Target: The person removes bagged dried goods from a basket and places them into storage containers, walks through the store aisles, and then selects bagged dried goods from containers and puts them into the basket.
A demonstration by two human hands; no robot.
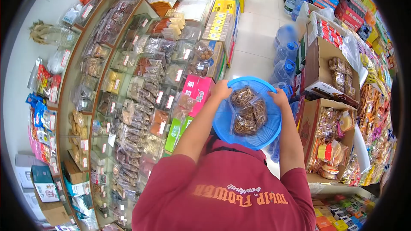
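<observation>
Held out in front of my maroon shirt is a round blue plastic basket (pixel 222 122) with slatted sides. My left hand (pixel 221 90) is closed on its rim at the left. On the opposite side, my right hand (pixel 280 97) grips the rim too. Inside lie clear plastic bags of brown, thin, twisted dried goods (pixel 247 119), possibly dried roots or mushrooms; the exact kind cannot be told. The bags rest on the basket's bottom, apart from both hands.
Shelves of bagged dried goods (pixel 132 124) with price tags line my left. A pink box (pixel 198 94) stands close to my left forearm. To the right are large blue-capped water bottles (pixel 284 70) and cardboard boxes (pixel 319 83) of packaged snacks. A tiled aisle floor (pixel 252 30) runs ahead.
</observation>
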